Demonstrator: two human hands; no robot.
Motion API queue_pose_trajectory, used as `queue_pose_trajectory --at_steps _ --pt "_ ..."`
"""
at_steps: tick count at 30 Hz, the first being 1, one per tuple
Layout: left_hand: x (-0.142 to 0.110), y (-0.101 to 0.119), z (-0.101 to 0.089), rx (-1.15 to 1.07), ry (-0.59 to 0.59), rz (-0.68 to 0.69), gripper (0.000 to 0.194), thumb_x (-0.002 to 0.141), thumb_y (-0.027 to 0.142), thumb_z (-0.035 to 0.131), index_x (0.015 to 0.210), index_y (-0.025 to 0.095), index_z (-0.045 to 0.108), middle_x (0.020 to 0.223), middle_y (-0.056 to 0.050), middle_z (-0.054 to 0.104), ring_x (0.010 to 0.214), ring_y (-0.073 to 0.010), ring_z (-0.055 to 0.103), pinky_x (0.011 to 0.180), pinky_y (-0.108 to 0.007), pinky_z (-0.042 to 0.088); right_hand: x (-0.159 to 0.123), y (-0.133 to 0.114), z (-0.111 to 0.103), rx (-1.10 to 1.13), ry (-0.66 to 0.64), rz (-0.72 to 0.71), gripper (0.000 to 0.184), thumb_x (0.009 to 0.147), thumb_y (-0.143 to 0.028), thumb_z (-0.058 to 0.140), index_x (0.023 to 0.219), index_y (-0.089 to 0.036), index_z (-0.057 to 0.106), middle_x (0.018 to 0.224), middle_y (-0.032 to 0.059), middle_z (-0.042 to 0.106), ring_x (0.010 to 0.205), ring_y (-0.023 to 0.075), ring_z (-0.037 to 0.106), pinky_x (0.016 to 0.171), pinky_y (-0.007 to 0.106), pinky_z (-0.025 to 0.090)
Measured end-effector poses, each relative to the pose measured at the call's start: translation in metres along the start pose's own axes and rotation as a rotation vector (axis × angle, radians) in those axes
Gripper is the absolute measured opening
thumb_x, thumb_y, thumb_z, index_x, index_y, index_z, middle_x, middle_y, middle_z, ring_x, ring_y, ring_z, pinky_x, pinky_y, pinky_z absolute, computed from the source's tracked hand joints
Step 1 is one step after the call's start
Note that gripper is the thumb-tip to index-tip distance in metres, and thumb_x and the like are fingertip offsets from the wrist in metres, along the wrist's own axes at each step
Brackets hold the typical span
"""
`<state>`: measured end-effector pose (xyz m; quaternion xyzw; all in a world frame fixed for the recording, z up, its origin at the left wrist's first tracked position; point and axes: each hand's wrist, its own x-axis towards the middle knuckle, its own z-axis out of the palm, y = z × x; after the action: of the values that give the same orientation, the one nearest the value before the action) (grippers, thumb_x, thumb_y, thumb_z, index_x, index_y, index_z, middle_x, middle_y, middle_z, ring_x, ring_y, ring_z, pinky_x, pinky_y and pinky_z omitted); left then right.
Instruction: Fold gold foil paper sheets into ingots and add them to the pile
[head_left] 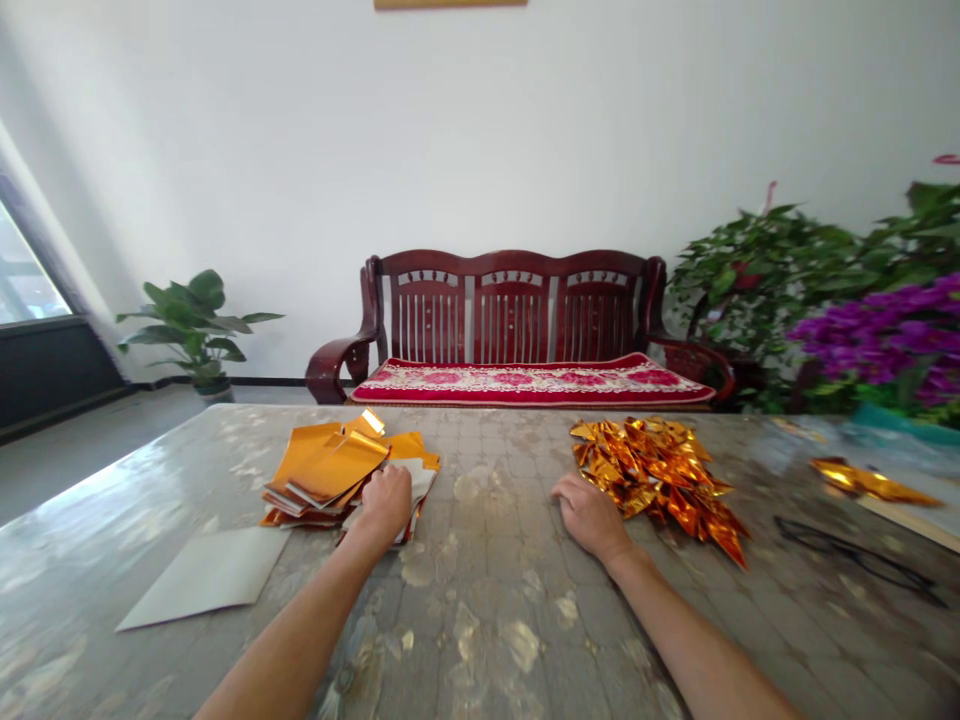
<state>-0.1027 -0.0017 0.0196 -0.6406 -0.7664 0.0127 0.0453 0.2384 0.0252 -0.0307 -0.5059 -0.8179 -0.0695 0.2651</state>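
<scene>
A stack of flat gold foil sheets (330, 468) lies on the table at the left. My left hand (385, 500) rests on the stack's right edge with its fingers curled down onto the sheets. A heap of folded gold foil pieces (660, 470) lies at the right. My right hand (589, 512) lies on the table just left of that heap, its fingers bent and touching the heap's near edge; nothing shows in it.
The worn marbled table (487, 610) carries a loose white sheet (206, 575) at the near left, one folded gold piece (870, 482) and a black cord (855, 555) at the right. A wooden bench (517, 330) and potted plants (862, 300) stand behind.
</scene>
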Motion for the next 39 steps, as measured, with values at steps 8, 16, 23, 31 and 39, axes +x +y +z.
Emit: queue_pose_trajectory --at_steps 8,16,23,31,39 --pt "0.002 -0.005 0.0 0.001 0.008 0.056 0.038 0.092 0.005 0.034 0.109 0.008 0.068 0.108 -0.023 0.068 0.106 -0.0301 0.067 0.085 -0.039 0.054 0.0 0.0 0.0 0.006 0.002 0.011 0.031 0.085 -0.007 0.043 0.085 -0.021 0.071 0.092 0.0029 0.069 0.089 0.0164 0.064 0.077 0.024 0.044" --pt "-0.007 -0.011 -0.006 -0.022 0.051 0.119 0.031 0.093 0.013 0.039 0.099 0.013 0.069 0.102 -0.016 0.07 0.097 -0.0288 0.068 0.079 -0.037 0.052 -0.001 0.001 0.0 0.001 0.004 0.004 0.031 0.087 -0.007 0.043 0.087 -0.021 0.071 0.093 0.0029 0.069 0.09 0.0163 0.064 0.078 0.024 0.045" --pt "-0.026 0.009 -0.014 -0.043 0.1 0.318 0.026 0.094 0.017 0.043 0.095 0.017 0.069 0.099 -0.012 0.068 0.101 -0.0254 0.062 0.089 -0.037 0.045 0.0 0.0 -0.001 0.019 0.001 0.0 0.03 0.087 -0.008 0.044 0.088 -0.021 0.071 0.093 0.0035 0.069 0.09 0.0168 0.065 0.08 0.026 0.048" --pt "-0.041 0.055 0.001 -0.02 0.255 0.902 0.008 0.096 0.019 0.051 0.095 0.019 0.059 0.094 -0.005 0.063 0.085 -0.0201 0.059 0.076 -0.032 0.042 -0.004 -0.015 -0.015 0.103 0.0 -0.198 0.061 0.084 -0.017 0.059 0.144 -0.022 0.045 0.137 0.0093 0.057 0.123 0.0238 0.054 0.104 0.042 0.045" --pt "-0.032 0.077 0.012 -0.091 0.316 1.109 0.007 0.097 0.024 0.053 0.095 0.019 0.058 0.094 -0.003 0.064 0.083 -0.0172 0.059 0.076 -0.031 0.041 -0.005 -0.033 -0.013 0.143 0.009 -0.447 0.031 0.09 -0.013 0.053 0.114 -0.025 0.069 0.129 0.0079 0.064 0.118 0.0212 0.057 0.099 0.039 0.048"
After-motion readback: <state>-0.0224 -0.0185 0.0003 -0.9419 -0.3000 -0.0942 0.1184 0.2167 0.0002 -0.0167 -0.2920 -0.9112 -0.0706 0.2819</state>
